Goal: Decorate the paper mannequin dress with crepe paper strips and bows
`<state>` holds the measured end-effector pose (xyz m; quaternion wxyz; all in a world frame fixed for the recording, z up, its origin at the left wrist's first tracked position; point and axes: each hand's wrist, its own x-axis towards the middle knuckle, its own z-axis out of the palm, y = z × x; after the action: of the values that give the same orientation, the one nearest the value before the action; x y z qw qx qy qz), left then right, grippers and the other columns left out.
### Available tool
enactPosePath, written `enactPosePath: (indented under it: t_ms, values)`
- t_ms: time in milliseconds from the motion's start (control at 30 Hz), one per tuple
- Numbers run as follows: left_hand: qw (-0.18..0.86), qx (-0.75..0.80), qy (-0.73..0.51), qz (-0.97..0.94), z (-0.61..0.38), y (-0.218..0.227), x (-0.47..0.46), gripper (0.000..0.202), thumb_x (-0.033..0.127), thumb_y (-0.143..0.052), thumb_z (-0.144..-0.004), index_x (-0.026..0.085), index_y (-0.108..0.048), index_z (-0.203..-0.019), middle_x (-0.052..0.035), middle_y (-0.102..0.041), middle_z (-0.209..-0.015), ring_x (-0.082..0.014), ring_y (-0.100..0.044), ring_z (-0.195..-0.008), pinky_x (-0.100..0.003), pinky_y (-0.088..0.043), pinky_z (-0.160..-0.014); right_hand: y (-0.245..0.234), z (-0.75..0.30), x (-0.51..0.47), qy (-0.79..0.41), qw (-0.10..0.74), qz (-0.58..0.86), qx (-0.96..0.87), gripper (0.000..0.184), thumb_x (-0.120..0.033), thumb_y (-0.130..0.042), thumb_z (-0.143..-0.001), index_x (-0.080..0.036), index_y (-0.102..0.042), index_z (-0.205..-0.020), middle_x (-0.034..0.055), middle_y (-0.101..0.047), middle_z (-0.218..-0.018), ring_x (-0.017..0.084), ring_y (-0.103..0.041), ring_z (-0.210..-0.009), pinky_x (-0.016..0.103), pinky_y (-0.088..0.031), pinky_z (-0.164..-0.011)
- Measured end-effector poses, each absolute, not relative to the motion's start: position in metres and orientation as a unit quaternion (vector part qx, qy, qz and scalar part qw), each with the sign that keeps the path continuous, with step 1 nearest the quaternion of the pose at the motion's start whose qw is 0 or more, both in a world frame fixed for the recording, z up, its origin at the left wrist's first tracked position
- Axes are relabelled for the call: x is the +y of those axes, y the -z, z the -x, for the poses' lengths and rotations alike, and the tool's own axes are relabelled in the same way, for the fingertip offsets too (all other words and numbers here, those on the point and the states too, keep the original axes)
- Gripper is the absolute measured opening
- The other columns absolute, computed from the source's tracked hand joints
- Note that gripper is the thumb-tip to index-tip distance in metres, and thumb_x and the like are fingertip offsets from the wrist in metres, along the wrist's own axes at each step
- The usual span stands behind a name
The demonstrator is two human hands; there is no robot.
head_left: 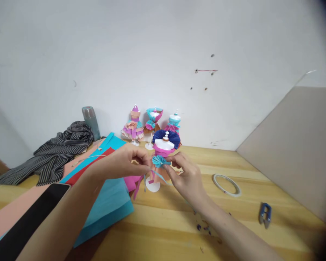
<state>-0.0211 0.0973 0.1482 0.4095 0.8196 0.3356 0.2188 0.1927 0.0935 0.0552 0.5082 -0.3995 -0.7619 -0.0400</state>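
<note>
A small mannequin (164,145) stands on a round white base in front of me, dressed in paper with a dark blue pleated collar and a magenta band. At its waist, my right hand (186,174) pinches the edge of a light blue pleated paper rosette (159,161). On the other side my left hand (130,161) is closed, thumb and finger pressed together beside the rosette. Thin blue and magenta strips (138,187) hang by those fingertips, and the left hand seems to pinch one. Fingers partly hide the mannequin's peach skirt (163,173).
Three dressed mannequins (134,125) stand against the wall. Coloured paper sheets (105,206), a black phone (35,217), a striped cloth (67,145) and a bottle (91,123) lie or stand leftward. Rightward are a tape roll (226,185), thread snips (265,214) and small scraps (206,228).
</note>
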Motion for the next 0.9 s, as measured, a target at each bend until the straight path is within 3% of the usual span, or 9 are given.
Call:
enactPosePath:
  t_ms: [333, 700, 900]
  values:
    - [0.366, 0.301, -0.213, -0.854, 0.021, -0.146, 0.112, 0.012, 0.018, -0.059, -0.075, 0.014, -0.059, -0.064, 0.0016, -0.057, -0.066, -0.0069, -0.048, -0.062, -0.02, -0.037, -0.058, -0.053, -0.197, 0.095, 0.01, 0.522, 0.353, -0.776, 0.016, -0.007, -0.054, -0.084, -0.016, -0.065, -0.091, 0.0033, -0.053, -0.071, 0.015, -0.053, -0.065, 0.027, -0.045, -0.056]
    - [0.397, 0.249, -0.197, -0.861, 0.016, -0.127, 0.104, 0.014, 0.01, -0.053, -0.074, 0.015, -0.051, -0.061, 0.0032, -0.051, -0.064, -0.007, -0.045, -0.063, -0.02, -0.037, -0.061, -0.064, -0.208, 0.076, -0.03, 0.55, 0.358, -0.754, 0.019, -0.009, -0.052, -0.085, -0.019, -0.065, -0.095, 0.001, -0.056, -0.069, 0.013, -0.053, -0.061, 0.026, -0.044, -0.054]
    - [0.475, 0.31, -0.214, -0.795, 0.0, -0.119, 0.089, 0.012, 0.018, -0.059, -0.071, 0.014, -0.055, -0.06, 0.002, -0.053, -0.063, -0.0081, -0.043, -0.061, -0.022, -0.034, -0.057, -0.079, -0.203, 0.043, -0.144, 0.501, 0.313, -0.794, 0.023, -0.02, -0.056, -0.081, -0.02, -0.059, -0.104, 0.0054, -0.062, -0.09, 0.018, -0.059, -0.083, 0.033, -0.048, -0.072]
